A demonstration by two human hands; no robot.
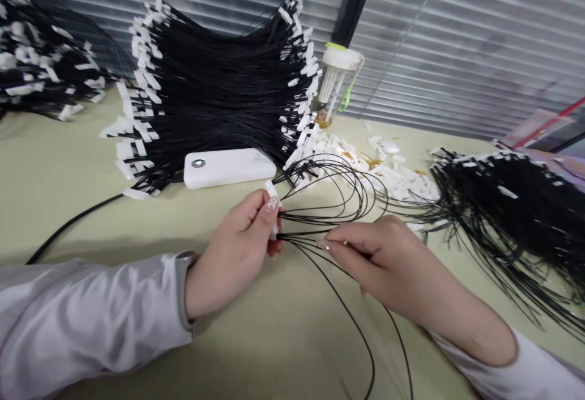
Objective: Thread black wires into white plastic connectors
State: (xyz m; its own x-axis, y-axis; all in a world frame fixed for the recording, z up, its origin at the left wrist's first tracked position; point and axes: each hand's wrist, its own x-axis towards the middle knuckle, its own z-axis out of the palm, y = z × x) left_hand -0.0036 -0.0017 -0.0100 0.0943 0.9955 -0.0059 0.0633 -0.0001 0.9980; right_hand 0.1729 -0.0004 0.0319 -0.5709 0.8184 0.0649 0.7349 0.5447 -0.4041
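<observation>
My left hand (237,241) pinches a white connector strip (271,191) between thumb and fingers, above the table's middle. Several thin black wires (361,189) come out of the strip's right side; some loop back behind, others hang down toward the front. My right hand (388,260) is closed, thumb and index finger pinching a few of these wires a short way right of the strip. Its fingertips hide exactly how many wires it holds. Just behind my left hand lies a white power bank (228,167).
A tall stack of black wires with white ends (219,77) stands behind the power bank. Small white pieces (393,180) are strewn at centre right. A clear bottle (336,83) stands by the blinds. More wire bundles lie right (521,217) and far left (41,64).
</observation>
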